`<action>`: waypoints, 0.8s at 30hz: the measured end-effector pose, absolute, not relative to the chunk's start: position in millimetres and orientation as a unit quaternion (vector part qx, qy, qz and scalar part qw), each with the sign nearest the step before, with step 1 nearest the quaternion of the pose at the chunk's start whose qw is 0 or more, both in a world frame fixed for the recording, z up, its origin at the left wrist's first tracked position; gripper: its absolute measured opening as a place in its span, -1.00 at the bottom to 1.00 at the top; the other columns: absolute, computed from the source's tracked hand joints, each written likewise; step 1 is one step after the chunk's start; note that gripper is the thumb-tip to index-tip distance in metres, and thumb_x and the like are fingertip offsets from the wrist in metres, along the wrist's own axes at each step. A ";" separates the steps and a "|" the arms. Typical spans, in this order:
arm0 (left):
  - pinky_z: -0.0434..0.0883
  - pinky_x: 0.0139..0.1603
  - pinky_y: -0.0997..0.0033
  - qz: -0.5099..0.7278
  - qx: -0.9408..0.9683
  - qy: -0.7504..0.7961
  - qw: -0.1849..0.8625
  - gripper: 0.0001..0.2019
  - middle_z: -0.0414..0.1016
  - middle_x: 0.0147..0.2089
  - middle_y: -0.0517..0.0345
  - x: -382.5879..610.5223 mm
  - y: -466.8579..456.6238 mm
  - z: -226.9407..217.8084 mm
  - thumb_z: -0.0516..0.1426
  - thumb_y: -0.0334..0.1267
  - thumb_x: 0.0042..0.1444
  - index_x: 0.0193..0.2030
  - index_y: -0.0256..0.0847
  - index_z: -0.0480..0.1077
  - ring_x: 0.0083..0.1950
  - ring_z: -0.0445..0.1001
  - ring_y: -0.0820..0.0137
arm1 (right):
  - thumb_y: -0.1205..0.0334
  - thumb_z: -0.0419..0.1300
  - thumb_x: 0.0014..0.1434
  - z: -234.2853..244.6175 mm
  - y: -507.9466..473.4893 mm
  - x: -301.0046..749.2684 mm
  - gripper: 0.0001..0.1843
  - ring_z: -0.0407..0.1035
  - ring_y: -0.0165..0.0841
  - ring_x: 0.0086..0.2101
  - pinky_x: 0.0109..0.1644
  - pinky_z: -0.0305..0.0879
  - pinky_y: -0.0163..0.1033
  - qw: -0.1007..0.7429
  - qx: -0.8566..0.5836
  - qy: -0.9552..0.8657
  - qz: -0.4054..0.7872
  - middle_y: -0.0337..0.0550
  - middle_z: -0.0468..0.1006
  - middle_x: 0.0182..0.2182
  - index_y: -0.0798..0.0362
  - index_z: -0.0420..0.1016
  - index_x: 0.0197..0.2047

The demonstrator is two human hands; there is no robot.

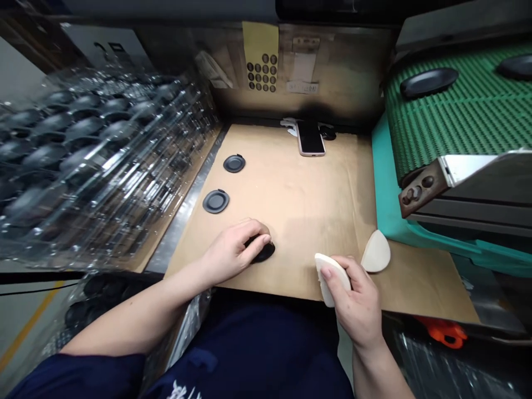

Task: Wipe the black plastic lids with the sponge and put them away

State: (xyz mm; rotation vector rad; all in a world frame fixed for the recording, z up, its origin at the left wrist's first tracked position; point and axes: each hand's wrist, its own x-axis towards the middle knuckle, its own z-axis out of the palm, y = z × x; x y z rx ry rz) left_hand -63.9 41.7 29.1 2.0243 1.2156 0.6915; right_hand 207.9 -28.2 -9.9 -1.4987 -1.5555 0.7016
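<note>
My left hand (241,246) is closed at a black round lid (266,253) on the cardboard, thumb and fingers at its edge and covering much of it. In my right hand (359,296) a white sponge pad (332,280) is pinched between thumb and fingers, tilted on edge above the cardboard's front. Another white pad (376,252) lies just beyond that hand. Two more black lids rest at the left of the sheet, one (216,201) nearer and one (234,163) farther back.
Clear plastic trays of black round parts (91,144) are stacked on the left. A phone (311,138) lies at the back of the cardboard (307,199). At right, a green conveyor belt (461,116) carries dark oval pieces; orange-handled scissors (446,332) sit below.
</note>
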 end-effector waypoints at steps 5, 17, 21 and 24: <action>0.35 0.23 0.02 0.223 0.806 0.504 0.216 -0.52 0.43 0.13 -0.15 -79.5 33.6 13.5 0.16 0.01 0.29 0.23 -0.22 0.33 0.17 0.38 0.11 | 0.08 0.25 0.32 -11.7 -27.7 210.2 -0.87 0.43 -0.37 -0.33 -0.25 0.35 -0.28 0.430 -0.583 -0.627 0.284 -0.28 0.52 -0.33 -0.06 0.53 -0.15; 0.30 0.33 -0.07 0.157 0.798 0.579 0.063 -0.45 0.34 0.23 -0.18 -101.9 55.6 19.1 0.09 -0.11 0.30 0.38 -0.23 0.19 0.27 0.31 0.05 | 0.11 0.24 0.33 -11.2 -25.1 210.0 -0.89 0.48 -0.37 -0.34 -0.26 0.41 -0.31 0.448 -0.555 -0.643 0.280 -0.26 0.55 -0.32 -0.07 0.52 -0.14; 0.34 0.29 0.04 0.085 0.828 0.553 0.048 -0.44 0.40 0.22 -0.14 -93.7 72.3 17.7 0.08 -0.03 0.31 0.36 -0.25 0.21 0.21 0.35 0.10 | 0.12 0.23 0.34 -8.1 -23.5 209.6 -0.90 0.48 -0.36 -0.35 -0.28 0.42 -0.31 0.456 -0.544 -0.648 0.277 -0.25 0.54 -0.34 -0.06 0.52 -0.15; 0.33 0.25 -0.04 0.071 0.819 0.570 0.008 -0.50 0.44 0.15 -0.15 -96.0 77.4 13.2 0.05 -0.04 0.32 0.30 -0.24 0.27 0.17 0.36 0.04 | 0.14 0.21 0.34 -5.4 -22.8 208.5 -0.90 0.46 -0.38 -0.38 -0.31 0.41 -0.32 0.470 -0.534 -0.646 0.276 -0.26 0.53 -0.37 -0.04 0.51 -0.18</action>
